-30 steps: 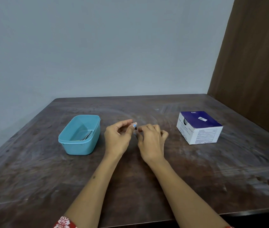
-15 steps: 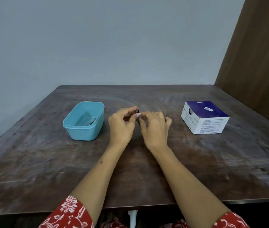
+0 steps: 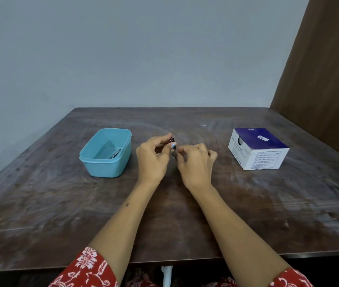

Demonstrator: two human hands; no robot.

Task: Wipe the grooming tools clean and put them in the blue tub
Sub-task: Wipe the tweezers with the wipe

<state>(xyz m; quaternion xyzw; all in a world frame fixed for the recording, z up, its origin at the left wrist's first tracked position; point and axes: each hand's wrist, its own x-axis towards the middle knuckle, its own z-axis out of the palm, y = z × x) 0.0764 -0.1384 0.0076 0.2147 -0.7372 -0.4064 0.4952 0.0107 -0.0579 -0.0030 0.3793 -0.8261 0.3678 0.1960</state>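
Pinching a small, stiff, likely light tool [image 3: 171, 140] in left hand [image 3: 152, 157], right hand [image 3: 195, 162] fingertips closing on something unclear beside it, tub [image 3: 104, 162] waiting at nine o'clock.

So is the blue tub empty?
No. The tub stands open, and a thin metal tool lies on its bottom.

small dark tool [image 3: 172, 140]: mostly hidden between fingertips of left hand [image 3: 152, 158] and right hand [image 3: 195, 162], kind unclear | metal items [image 3: 115, 154] in blue tub [image 3: 104, 164]: too small to identify | box [image 3: 257, 149] print: illegible | sleeves: cropped by bottom edge
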